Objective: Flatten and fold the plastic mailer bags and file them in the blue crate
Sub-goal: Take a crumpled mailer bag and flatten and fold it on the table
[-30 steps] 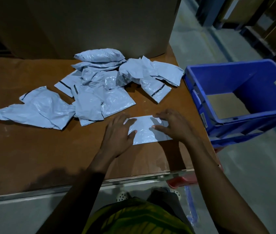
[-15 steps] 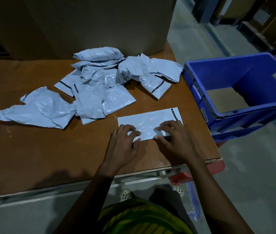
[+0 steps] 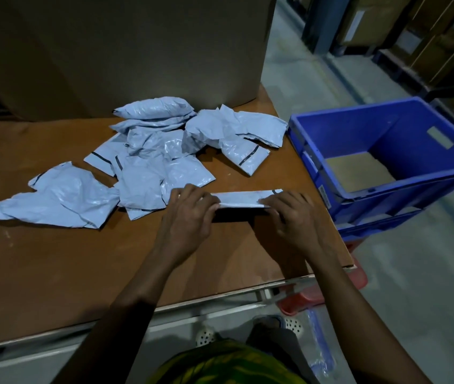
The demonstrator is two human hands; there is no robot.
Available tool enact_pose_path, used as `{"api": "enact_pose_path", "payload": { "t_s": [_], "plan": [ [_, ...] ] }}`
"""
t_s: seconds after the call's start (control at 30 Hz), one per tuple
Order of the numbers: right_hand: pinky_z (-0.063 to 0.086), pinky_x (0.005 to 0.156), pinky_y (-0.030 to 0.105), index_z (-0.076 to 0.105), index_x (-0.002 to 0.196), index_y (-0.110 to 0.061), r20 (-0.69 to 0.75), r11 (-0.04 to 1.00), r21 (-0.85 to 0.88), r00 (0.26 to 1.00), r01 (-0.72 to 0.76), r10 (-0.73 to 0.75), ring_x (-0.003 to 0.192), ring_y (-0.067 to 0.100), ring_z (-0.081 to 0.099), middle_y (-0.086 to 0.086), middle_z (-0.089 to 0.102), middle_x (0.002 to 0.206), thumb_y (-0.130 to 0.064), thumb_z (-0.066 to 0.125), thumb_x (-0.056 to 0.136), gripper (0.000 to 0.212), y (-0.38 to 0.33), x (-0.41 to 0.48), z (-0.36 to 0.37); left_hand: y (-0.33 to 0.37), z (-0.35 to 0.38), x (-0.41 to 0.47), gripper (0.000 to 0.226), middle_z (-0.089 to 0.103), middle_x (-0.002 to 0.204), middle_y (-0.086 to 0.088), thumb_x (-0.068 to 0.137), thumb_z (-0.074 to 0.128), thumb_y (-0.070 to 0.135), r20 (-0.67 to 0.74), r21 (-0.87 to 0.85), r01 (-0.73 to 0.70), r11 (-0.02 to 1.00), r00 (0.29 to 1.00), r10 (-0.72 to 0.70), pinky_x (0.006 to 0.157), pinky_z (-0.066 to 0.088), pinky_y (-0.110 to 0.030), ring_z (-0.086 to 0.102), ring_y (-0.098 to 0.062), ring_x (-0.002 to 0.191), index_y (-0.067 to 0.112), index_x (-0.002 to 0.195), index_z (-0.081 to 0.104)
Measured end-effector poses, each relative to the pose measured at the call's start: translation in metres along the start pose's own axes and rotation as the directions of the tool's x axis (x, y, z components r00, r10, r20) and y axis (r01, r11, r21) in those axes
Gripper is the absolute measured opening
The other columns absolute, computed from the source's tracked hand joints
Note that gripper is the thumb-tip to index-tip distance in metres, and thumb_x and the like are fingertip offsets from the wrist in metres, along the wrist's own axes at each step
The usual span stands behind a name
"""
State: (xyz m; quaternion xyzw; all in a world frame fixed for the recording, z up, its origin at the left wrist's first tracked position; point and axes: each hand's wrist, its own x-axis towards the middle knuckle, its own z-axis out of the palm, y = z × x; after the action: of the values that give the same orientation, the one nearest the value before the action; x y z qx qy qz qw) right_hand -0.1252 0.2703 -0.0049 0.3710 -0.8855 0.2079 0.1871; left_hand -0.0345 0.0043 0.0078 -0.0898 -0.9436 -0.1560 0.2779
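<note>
Warehouse bench, brown wooden tabletop (image 3: 53, 259): from my remote seat I see the left hand (image 3: 189, 214) and right hand (image 3: 289, 217) each pinching, fingers curled, one end of a pale grey plastic mailer bag (image 3: 243, 199) doubled into a long strip at table centre. Thin, slick and limp, it will likely spring open unless held along the crease. More crumpled grey mailers (image 3: 151, 162) pile at ten o'clock; the blue plastic crate (image 3: 386, 200) waits at two o'clock.

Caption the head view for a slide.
Left hand and right hand pinch a half-folded mailer bag on the table, crumpled bags behind, blue crate alongside.
</note>
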Motion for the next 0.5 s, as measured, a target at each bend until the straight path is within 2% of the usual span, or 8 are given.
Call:
{"api": "enact_pose_path", "payload": {
  "t_s": [0.1,0.23,0.33,0.5],
  "plan": [
    [0.044,0.078,0.037,0.073,0.117,-0.013,-0.063,1.000,-0.016,0.998,-0.002,0.001,0.094,0.025,0.062,0.004,0.070,0.102,-0.013,0.066,0.098,0.020,0.009,0.023,-0.024,-0.005,-0.014,0.030,0.025,0.071,0.102,-0.004,0.097,0.063,0.038,0.022,0.081,-0.073,0.994,0.997,0.071,0.087,0.040,-0.045,0.060,-0.029,0.101,0.016,0.104,0.075],
    [0.039,0.078,0.030,0.075,0.113,-0.012,-0.173,0.999,-0.038,0.985,0.022,-0.029,0.089,0.023,0.059,0.004,0.071,0.094,-0.018,0.068,0.099,0.018,0.023,0.047,-0.065,-0.004,-0.025,0.077,0.018,0.072,0.098,-0.006,0.098,0.063,0.028,-0.064,0.124,-0.190,0.974,0.978,0.199,0.086,0.038,-0.045,0.061,-0.031,0.099,0.015,0.102,0.075],
    [0.039,0.075,0.034,0.075,0.112,-0.013,-0.228,0.996,-0.080,0.974,-0.034,0.015,0.086,0.023,0.059,0.004,0.074,0.095,-0.025,0.062,0.100,0.021,0.045,0.054,-0.099,0.006,-0.022,0.125,0.016,0.072,0.096,-0.007,0.094,0.065,0.021,-0.065,0.116,-0.297,0.948,0.950,0.306,0.087,0.036,-0.046,0.061,-0.034,0.099,0.013,0.103,0.076],
    [0.039,0.073,0.039,0.076,0.115,-0.011,-0.376,0.962,-0.217,0.924,-0.164,0.073,0.086,0.033,0.061,0.007,0.074,0.099,-0.012,0.061,0.102,0.019,0.098,0.054,-0.134,0.033,0.016,0.217,0.014,0.071,0.093,-0.008,0.088,0.070,0.010,-0.061,0.137,-0.446,0.884,0.887,0.457,0.081,0.038,-0.045,0.059,-0.033,0.096,0.012,0.102,0.073]
  ]
}}
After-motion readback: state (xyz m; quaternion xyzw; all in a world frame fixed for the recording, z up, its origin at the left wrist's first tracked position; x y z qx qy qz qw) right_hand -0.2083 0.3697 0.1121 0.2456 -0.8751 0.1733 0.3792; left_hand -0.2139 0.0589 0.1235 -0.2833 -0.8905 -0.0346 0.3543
